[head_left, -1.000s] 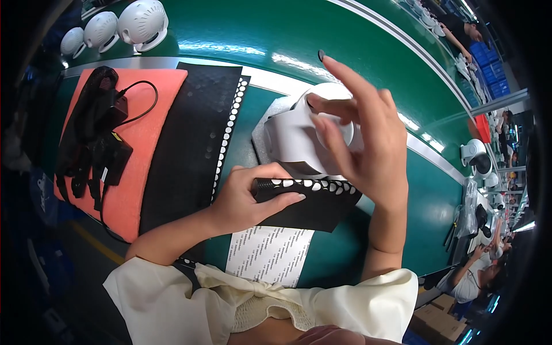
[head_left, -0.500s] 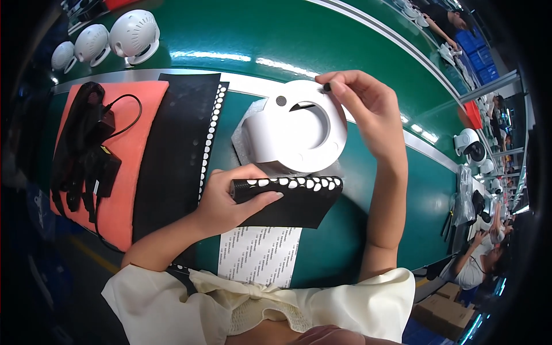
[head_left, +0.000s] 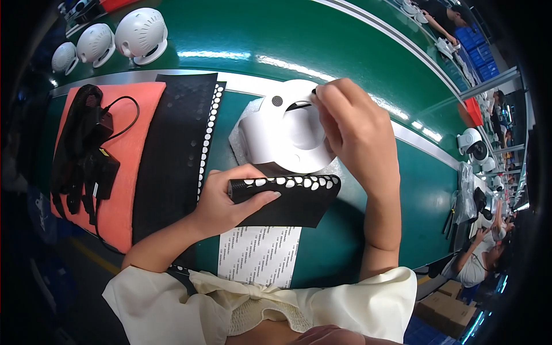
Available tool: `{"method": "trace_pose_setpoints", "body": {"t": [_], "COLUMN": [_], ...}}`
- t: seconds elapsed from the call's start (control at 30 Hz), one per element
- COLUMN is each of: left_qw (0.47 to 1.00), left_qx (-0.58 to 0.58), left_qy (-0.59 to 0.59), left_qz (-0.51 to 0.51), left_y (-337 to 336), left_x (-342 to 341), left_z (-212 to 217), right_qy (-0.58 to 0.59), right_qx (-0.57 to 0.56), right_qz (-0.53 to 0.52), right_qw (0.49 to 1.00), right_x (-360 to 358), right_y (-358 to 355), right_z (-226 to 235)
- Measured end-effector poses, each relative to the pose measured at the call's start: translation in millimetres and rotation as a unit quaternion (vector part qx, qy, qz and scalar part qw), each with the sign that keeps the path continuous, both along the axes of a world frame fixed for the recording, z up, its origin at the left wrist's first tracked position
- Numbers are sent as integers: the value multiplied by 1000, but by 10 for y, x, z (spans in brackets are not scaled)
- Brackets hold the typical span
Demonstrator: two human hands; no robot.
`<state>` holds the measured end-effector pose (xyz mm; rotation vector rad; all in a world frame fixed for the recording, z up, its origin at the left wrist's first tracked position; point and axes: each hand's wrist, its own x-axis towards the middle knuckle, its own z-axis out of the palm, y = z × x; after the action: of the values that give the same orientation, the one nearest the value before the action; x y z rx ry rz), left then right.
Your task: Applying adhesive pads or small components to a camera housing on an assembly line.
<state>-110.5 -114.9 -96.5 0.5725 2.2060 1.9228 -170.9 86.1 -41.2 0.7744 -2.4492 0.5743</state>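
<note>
My left hand (head_left: 230, 198) grips a black sheet of round pads (head_left: 287, 210), bent over so that a row of white spots shows along its fold. Just beyond it, a white camera housing (head_left: 259, 138) with a ring-shaped base lies on a grey foam sheet (head_left: 236, 138). One dark round pad (head_left: 277, 101) sits on the base's upper left. At the upper right rim, the fingers of my right hand (head_left: 359, 132) are pinched together over the base. A bit of a small black pad (head_left: 314, 91) shows at their tips; the hand covers the rim's right side.
On the left, an orange foam mat (head_left: 146, 126) carries black power adapters (head_left: 100, 126) with cables. A larger black sheet (head_left: 178, 144) lies beside it. White printed backing paper (head_left: 259, 253) is near me. Several white cameras (head_left: 141, 34) stand far left; people work at right.
My right hand has come down and left onto the rim of the base, bringing the small black pad to it. The left hand has barely moved.
</note>
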Motion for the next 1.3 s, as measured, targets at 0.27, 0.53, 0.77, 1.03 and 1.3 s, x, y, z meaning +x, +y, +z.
{"method": "trace_pose_setpoints", "body": {"t": [0.27,0.53,0.77,1.03,1.3], "left_qw": [1000,1000,991,998,994], "left_qx": [-16,14,108,-33,-38], "left_qy": [-3,8,-9,44,104], "left_qz": [-5,13,-72,-2,8], "left_y": [3,-20,-29,-53,-20], "left_x": [6,68,106,186,216], "left_z": [22,79,200,177,170], "right_qy": [-19,-170,-197,-178,-90], "right_qx": [6,-51,18,25,-27], "right_qz": [33,119,140,134,101], "right_qw": [999,977,970,974,990], "right_x": [-12,516,629,604,650], "right_y": [224,245,81,77,-119], "right_z": [70,336,224,165,247]}}
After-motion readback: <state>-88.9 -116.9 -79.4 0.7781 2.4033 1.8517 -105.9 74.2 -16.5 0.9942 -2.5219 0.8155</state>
